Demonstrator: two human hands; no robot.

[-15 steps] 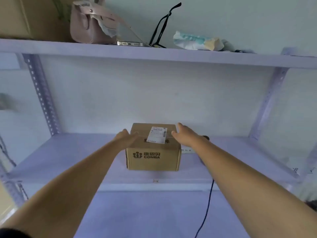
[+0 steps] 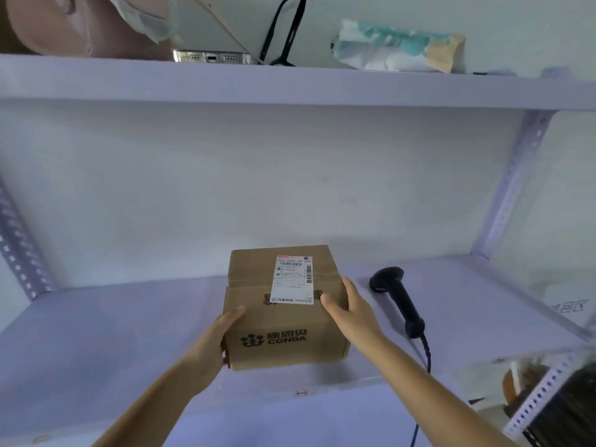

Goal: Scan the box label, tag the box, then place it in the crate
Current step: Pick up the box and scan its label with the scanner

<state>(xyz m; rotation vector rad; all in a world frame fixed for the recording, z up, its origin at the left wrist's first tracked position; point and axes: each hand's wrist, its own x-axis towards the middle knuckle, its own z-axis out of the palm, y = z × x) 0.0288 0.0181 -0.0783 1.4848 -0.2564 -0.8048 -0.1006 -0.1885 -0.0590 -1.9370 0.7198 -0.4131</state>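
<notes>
A brown cardboard box (image 2: 283, 330) printed CONBA sits on the white middle shelf (image 2: 96, 343), with a white shipping label (image 2: 293, 279) on its top. My left hand (image 2: 213, 343) presses against the box's left side, thumb on the front edge. My right hand (image 2: 350, 306) grips the right side, fingers over the top edge next to the label. Both hands hold the box between them. A black handheld barcode scanner (image 2: 398, 300) lies on the shelf just right of the box, its cable trailing down over the shelf's front edge.
The upper shelf (image 2: 290, 85) carries a pink bag (image 2: 64, 24), a phone (image 2: 211, 56), black straps and a tissue pack (image 2: 398, 46). Perforated shelf uprights stand at the left (image 2: 19, 253) and right (image 2: 516, 182). A dark container (image 2: 564, 411) shows at the lower right.
The box has come forward toward the shelf's front edge, held between both hands. The scanner, hidden behind my right hand before, is now in view. The camera has moved closer.
</notes>
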